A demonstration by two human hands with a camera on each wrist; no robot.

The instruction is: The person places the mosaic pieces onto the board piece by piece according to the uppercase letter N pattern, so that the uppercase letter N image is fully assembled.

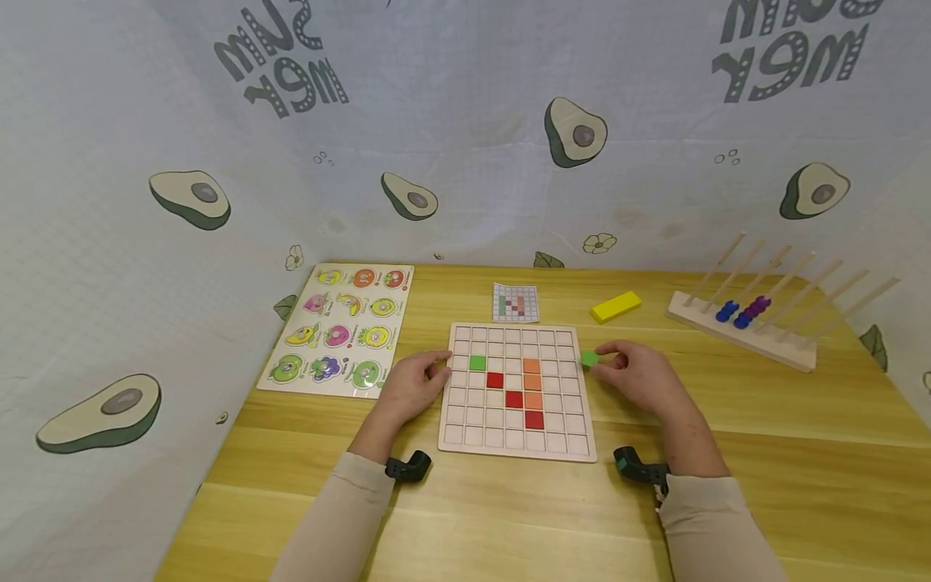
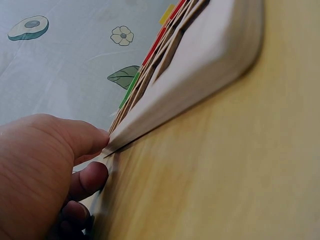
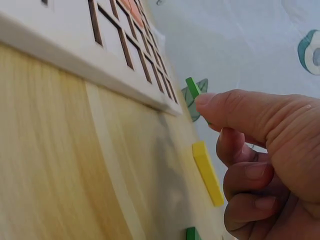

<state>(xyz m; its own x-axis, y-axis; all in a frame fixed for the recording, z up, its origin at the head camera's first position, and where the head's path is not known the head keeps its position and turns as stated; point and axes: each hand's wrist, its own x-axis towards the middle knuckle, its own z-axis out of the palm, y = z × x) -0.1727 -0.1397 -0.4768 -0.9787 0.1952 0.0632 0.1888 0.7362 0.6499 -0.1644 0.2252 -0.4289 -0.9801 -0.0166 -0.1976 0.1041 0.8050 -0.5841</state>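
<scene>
A pale wooden grid board (image 1: 465, 440) lies flat on the table between the hands. One green tile (image 1: 477, 363), several red tiles (image 1: 514, 399) and several orange tiles (image 1: 533, 381) sit in its cells. At its left edge, the left hand (image 1: 410, 388) touches the rim with thumb and index fingertips; the lower fingers are bent in the left wrist view. Just off the right edge, the right hand (image 1: 640, 376) pinches a green tile (image 3: 193, 87) between thumb and index finger. Its other fingers are curled.
Behind the board lies a small printed pattern card (image 1: 516, 303), with a yellow block (image 1: 616, 307) to its right. A bead rack with upright rods (image 1: 742, 331) stands far right, and a fruit picture board (image 1: 334, 331) lies left. A dark green piece (image 3: 192, 233) shows low in the right wrist view.
</scene>
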